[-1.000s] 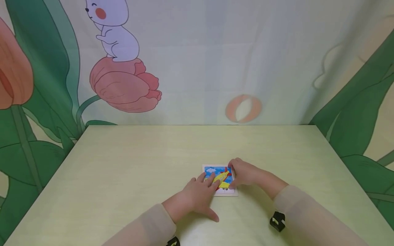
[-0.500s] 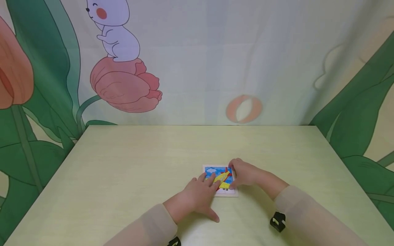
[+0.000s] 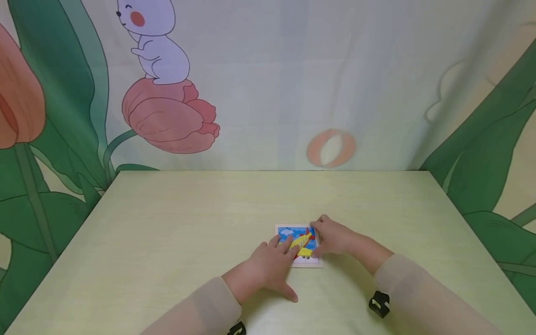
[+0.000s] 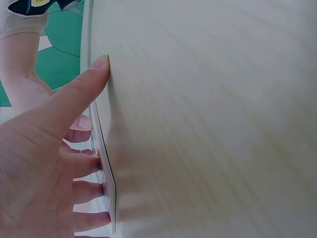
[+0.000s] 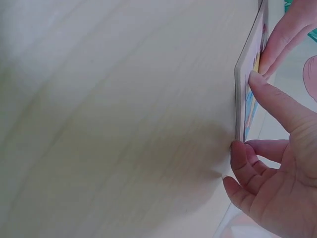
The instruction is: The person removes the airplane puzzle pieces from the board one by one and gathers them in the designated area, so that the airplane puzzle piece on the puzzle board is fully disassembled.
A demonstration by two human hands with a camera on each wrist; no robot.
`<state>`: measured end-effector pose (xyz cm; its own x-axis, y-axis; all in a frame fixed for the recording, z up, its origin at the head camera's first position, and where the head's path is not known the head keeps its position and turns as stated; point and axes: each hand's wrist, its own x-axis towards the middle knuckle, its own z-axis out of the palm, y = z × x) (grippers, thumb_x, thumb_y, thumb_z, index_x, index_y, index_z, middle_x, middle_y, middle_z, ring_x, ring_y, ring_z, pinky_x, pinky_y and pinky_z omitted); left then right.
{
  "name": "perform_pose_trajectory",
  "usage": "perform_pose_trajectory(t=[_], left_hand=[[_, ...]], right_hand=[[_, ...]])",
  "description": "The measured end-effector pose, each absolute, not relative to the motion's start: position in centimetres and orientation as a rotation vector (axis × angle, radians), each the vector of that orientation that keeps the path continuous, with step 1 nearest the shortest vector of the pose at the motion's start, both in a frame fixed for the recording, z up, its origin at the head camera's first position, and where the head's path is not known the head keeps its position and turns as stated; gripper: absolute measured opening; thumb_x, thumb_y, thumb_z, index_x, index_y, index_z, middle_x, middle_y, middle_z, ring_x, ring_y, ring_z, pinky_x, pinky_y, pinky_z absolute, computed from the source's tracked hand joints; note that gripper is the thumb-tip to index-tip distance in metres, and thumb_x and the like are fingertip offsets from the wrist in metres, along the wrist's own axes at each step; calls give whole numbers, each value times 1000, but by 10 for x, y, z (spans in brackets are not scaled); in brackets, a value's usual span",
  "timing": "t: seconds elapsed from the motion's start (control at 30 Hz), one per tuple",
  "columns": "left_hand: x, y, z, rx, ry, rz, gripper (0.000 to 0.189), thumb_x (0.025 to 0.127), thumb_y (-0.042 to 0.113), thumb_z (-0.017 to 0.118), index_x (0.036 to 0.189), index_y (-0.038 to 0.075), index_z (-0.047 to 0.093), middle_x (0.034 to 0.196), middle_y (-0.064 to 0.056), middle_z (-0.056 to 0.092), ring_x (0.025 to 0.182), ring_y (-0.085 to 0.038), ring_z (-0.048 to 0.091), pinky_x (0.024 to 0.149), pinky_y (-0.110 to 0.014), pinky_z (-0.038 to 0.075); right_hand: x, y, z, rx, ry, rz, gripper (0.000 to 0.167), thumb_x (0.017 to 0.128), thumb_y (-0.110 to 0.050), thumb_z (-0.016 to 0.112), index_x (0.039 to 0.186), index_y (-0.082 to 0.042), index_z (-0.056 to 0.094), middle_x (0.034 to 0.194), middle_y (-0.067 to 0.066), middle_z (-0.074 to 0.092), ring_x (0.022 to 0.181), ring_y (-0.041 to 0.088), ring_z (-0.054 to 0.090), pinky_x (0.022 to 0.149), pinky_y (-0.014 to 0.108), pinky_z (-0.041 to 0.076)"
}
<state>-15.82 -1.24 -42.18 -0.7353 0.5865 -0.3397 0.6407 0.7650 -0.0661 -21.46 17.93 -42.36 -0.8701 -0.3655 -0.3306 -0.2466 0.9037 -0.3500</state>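
Observation:
A small square puzzle board [image 3: 288, 231] with a pale border lies flat on the table, showing a yellow and red aeroplane on blue sky. My left hand [image 3: 270, 266] is spread over its lower left part, fingertips resting on the picture and thumb out on the tabletop. At the right side, my right hand [image 3: 333, 236] holds the board's edge. In the right wrist view its thumb [image 5: 275, 99] touches the upper face, while curled fingers [image 5: 242, 161] meet the edge at the corner. The left wrist view shows the board's thin edge [image 4: 106, 171] beneath my left fingertips. My left hand covers part of the picture.
The pale wooden table [image 3: 167, 223] extends around the board on all sides. Behind it hangs a curtain [image 3: 259, 83] printed with tulips, leaves and a white animal. Dark devices are strapped near both wrists, the right wrist device [image 3: 379, 304] showing more fully.

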Motion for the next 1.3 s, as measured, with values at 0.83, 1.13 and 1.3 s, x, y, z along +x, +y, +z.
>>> perform_pose_trajectory(t=[0.83, 1.13, 1.3], left_hand=[[-159, -12, -424, 932, 2661, -237, 110, 62, 81, 57, 148, 21, 26, 154, -7, 20, 137, -35, 23, 99, -48, 36], [-160, -13, -425, 916, 2651, -213, 110, 61, 81, 58, 149, 22, 26, 154, -6, 19, 137, -35, 22, 99, -49, 36], [-160, -12, -423, 912, 2645, -203, 111, 61, 80, 59, 148, 21, 26, 154, -7, 19, 136, -36, 23, 99, -49, 36]], right_hand=[[-217, 176, -421, -486, 2735, -407, 56, 70, -26, 83, 113, 1, 58, 97, 7, 51, 82, 19, 49, 81, 34, 47], [-226, 179, -425, -458, 2696, -537, 46, 74, -20, 80, 110, -1, 58, 90, 4, 54, 82, 19, 49, 79, 34, 46], [-231, 180, -428, -367, 2692, -643, 24, 84, -12, 70, 104, -4, 61, 86, 2, 57, 80, 17, 51, 78, 30, 47]])
